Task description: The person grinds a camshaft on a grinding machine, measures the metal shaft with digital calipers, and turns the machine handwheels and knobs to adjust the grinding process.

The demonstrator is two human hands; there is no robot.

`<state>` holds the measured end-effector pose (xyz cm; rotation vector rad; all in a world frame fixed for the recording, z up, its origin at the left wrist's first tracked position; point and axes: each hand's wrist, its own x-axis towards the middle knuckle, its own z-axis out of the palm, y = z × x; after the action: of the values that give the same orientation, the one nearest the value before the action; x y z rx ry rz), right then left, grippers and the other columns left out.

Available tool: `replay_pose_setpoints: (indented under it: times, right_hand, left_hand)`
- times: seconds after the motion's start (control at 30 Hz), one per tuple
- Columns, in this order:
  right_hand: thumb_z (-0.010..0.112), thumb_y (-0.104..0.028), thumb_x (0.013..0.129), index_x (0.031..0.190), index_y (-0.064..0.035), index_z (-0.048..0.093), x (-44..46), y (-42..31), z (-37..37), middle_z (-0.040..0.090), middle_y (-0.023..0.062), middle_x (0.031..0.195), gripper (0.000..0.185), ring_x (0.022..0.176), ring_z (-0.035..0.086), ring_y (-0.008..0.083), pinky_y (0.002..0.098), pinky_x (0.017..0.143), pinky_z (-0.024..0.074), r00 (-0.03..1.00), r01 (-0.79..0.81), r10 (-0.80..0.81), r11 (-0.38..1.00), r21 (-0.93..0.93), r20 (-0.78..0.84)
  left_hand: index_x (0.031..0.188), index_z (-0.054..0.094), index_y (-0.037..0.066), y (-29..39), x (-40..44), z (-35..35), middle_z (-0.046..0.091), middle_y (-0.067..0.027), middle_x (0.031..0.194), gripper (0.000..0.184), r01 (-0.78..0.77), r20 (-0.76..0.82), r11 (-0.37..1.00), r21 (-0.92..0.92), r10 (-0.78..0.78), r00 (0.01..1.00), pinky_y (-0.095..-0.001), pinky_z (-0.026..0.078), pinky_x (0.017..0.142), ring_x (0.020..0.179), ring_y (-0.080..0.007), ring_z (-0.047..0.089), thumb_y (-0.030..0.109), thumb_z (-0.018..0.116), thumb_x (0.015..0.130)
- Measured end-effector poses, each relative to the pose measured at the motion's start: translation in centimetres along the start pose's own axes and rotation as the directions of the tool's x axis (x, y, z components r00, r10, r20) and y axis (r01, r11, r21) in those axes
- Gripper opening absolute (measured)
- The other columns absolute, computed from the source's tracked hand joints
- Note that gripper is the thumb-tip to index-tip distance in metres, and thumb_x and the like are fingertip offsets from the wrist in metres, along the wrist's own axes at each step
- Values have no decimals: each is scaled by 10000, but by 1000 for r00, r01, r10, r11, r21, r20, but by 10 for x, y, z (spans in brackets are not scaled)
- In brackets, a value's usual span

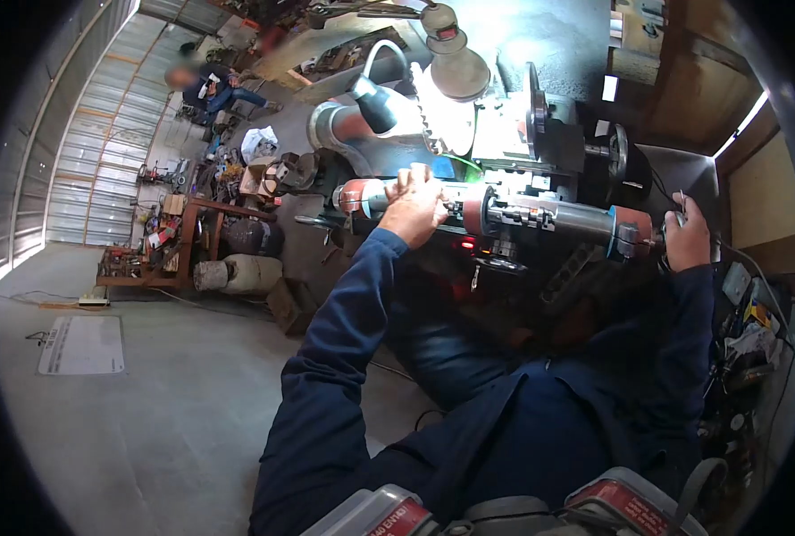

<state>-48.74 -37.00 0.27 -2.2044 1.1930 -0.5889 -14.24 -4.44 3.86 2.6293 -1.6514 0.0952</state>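
In front of my body a long metal cylinder assembly (581, 224) with red end sections lies crosswise on a machine. My left hand (413, 207) is wrapped over its left part, between the red left end (355, 196) and a red collar (478, 209). Beyond the red right end (631, 233), my right hand (689, 234) is closed with thumb and fingers together; whatever it grips is too small and dark to make out. Below the collar sits a small handwheel (502, 260), near a glowing red light (467, 244).
A bright work lamp (377, 104) on a curved neck shines over the machine. Larger handwheels (618, 154) stand behind it. A gas cylinder (237, 273) and a cluttered metal rack (188, 241) are at left. Farther off, another person (210, 87) sits low. Cables and tools crowd the right.
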Motion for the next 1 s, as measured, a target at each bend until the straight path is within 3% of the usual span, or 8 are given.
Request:
replay_pose_setpoints:
  times: [0.2, 0.33, 0.4, 0.47, 0.6, 0.8, 0.87, 1.0]
  right_hand:
    - [600, -107, 891, 1236, -1, 600, -1, -3, -1, 647, 194, 1247, 361, 1184, 608, 354, 393, 1008, 463, 1000, -11, 11, 1000, 21, 7]
    - [599, -117, 894, 1230, 2, 608, -1, -3, -2, 651, 195, 1241, 357, 1185, 609, 351, 388, 1004, 463, 1000, -16, 15, 998, 59, 13]
    - [602, -128, 896, 1229, 5, 610, -3, 0, -1, 653, 196, 1237, 359, 1186, 610, 347, 385, 1004, 462, 1000, -12, 12, 998, 61, 12]
    - [607, -139, 897, 1233, 9, 610, 1, 9, 2, 655, 199, 1233, 367, 1188, 611, 341, 382, 1006, 460, 1000, 21, -21, 998, 55, 7]
    - [605, -166, 910, 1251, 36, 596, 9, 33, 12, 652, 202, 1240, 397, 1191, 610, 324, 377, 1019, 450, 998, 51, -53, 994, 96, 19]
    - [580, -163, 926, 1242, 38, 602, 14, 41, 12, 645, 201, 1248, 376, 1198, 604, 322, 374, 1028, 438, 998, 37, -42, 993, 110, 45]
    - [574, -164, 929, 1240, 38, 603, 14, 42, 11, 645, 201, 1246, 372, 1196, 604, 322, 374, 1025, 439, 998, 34, -40, 992, 119, 46]
    - [565, -171, 938, 1235, 37, 605, 18, 50, 17, 651, 198, 1235, 365, 1179, 612, 324, 380, 1012, 450, 998, 25, -34, 985, 172, 51]
  left_hand:
    - [1009, 625, 85, -26, -13, -25, 499, -145, 1145, 241, 27, -95, 975, -221, -49, 994, -453, 377, 936, 1151, -329, 414, 192, 681, 801]
    - [920, 632, 47, -8, -46, -56, 546, -130, 1001, 140, -46, -293, 954, -296, -45, 955, -426, 392, 943, 1016, -333, 505, 147, 671, 830]
    - [878, 640, 20, 2, -74, -57, 575, -90, 863, 112, 46, -97, 756, -653, -143, 985, -368, 461, 827, 861, -234, 580, 119, 686, 853]
    - [856, 655, -3, 22, -103, -49, 590, -73, 823, 121, 208, 103, 560, -802, -213, 972, -306, 487, 706, 764, -133, 585, 106, 705, 870]
    - [840, 683, 15, 32, -136, -6, 665, -136, 862, 138, 156, 157, 800, -580, -78, 984, -377, 520, 730, 822, -302, 663, 151, 706, 847]
    - [1021, 657, 75, 27, -93, -26, 677, -92, 1074, 194, 192, -73, 858, -476, -256, 964, -401, 410, 989, 1110, -296, 587, 230, 643, 905]
    - [1148, 646, 78, 20, -72, -14, 633, -115, 1213, 345, 38, -303, 932, -360, -155, 940, -420, 380, 1032, 1203, -310, 533, 341, 636, 926]
    - [1303, 593, 98, 22, -47, 2, 534, -148, 1365, 553, 157, -176, 975, -159, -184, 967, -484, 319, 1083, 1316, -339, 431, 511, 582, 936]
